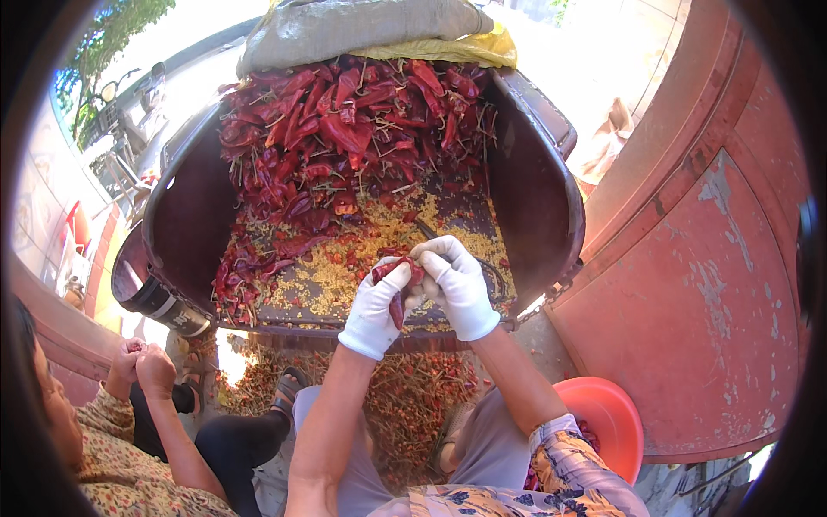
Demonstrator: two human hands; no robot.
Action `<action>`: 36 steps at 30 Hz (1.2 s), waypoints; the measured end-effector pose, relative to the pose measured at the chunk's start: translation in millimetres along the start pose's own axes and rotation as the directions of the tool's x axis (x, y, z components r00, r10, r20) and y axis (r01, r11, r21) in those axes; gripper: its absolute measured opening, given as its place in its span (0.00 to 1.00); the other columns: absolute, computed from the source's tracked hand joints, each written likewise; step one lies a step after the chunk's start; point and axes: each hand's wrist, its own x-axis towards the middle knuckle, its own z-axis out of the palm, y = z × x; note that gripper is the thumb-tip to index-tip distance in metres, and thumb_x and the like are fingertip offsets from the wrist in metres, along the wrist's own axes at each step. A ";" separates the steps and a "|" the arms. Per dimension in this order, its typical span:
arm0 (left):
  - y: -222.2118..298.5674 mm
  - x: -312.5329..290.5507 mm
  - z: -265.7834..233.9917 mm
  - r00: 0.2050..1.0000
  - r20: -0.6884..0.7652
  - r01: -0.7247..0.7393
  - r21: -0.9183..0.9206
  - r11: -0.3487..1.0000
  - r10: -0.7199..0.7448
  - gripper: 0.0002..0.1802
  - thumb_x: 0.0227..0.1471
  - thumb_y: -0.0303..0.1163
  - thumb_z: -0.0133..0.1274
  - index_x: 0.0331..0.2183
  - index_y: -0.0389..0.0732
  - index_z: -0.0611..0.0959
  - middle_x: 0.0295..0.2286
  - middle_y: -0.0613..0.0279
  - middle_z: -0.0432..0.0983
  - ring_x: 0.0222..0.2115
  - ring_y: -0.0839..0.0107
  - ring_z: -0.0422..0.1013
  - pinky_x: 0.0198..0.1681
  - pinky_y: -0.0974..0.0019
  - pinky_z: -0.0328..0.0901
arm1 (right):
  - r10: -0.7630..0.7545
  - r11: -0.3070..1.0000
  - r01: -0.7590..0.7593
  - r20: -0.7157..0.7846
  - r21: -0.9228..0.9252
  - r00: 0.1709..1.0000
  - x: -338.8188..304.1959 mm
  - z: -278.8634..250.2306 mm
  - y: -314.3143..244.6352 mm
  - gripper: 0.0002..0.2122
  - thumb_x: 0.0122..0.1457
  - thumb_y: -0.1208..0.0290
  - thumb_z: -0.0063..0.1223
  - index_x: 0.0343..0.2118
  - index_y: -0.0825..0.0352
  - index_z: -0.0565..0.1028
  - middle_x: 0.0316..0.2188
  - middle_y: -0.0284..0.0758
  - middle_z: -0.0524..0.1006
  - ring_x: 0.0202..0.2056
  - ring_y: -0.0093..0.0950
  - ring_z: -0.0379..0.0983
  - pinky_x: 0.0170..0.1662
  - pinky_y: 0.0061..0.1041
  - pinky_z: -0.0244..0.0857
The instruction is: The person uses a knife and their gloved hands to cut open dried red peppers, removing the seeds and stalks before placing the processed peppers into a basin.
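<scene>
Biggest thing here by far is a dark maroon cart bed point(538, 207), open at the front, with a scuffed reddish metal panel point(680, 319) curving up on the right. Inside the bed there's a massive heap of dried red peppers point(345, 129), mostly piled toward the back. A co-worker point(129, 457) sits at the lower left, bare hands pressed together, can't tell around what. A grey sack point(362, 39) is slumped over the far end of the heap, with some yellow sheeting point(448, 50) peeking out beneath it. Stem bits and scraps point(413, 405) litter the ground below, and an orange-red basin point(626, 431) sits by the wearer's right side, more red stuff in it.

Then the white-gloved hands: the left hand point(372, 312) pinches one red pepper point(397, 310) under its thumb, and the right hand point(461, 289) nips the same pepper's upper right end, fingertips nearly meeting. That pepper's up over the front of the bed, tip pointing down. Smallest of all: loose yellow seeds point(306, 284) scattered across the bed floor.
</scene>
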 end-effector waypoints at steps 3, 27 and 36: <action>-1.4 -0.2 0.9 0.998 -0.060 0.025 -0.038 0.999 -0.028 0.06 0.58 0.31 0.51 0.36 0.39 0.78 0.27 0.65 0.74 0.25 0.77 0.67 0.24 0.75 0.61 | -0.490 0.645 0.451 0.118 -0.617 0.863 2.9 2.3 0.2 0.03 0.59 0.78 0.52 0.35 0.69 0.74 0.26 0.30 0.75 0.27 0.19 0.72 0.29 0.20 0.67; 25.4 -6.0 -7.5 0.983 -0.154 -0.105 -0.040 0.994 0.098 0.09 0.59 0.35 0.51 0.40 0.42 0.76 0.30 0.64 0.75 0.29 0.75 0.71 0.30 0.71 0.68 | 0.496 0.828 -0.313 0.350 -0.465 0.795 -7.0 -5.6 -40.7 0.11 0.60 0.64 0.51 0.41 0.64 0.75 0.23 0.25 0.74 0.19 0.13 0.62 0.21 0.12 0.56; 22.4 -7.4 4.9 0.943 -0.074 -0.270 0.403 0.875 0.325 0.10 0.57 0.31 0.53 0.40 0.39 0.78 0.33 0.64 0.77 0.31 0.76 0.74 0.33 0.71 0.73 | 0.049 0.919 -0.066 -0.053 -0.388 0.997 15.7 15.5 -21.2 0.08 0.60 0.70 0.53 0.37 0.68 0.75 0.24 0.26 0.74 0.21 0.12 0.66 0.24 0.16 0.61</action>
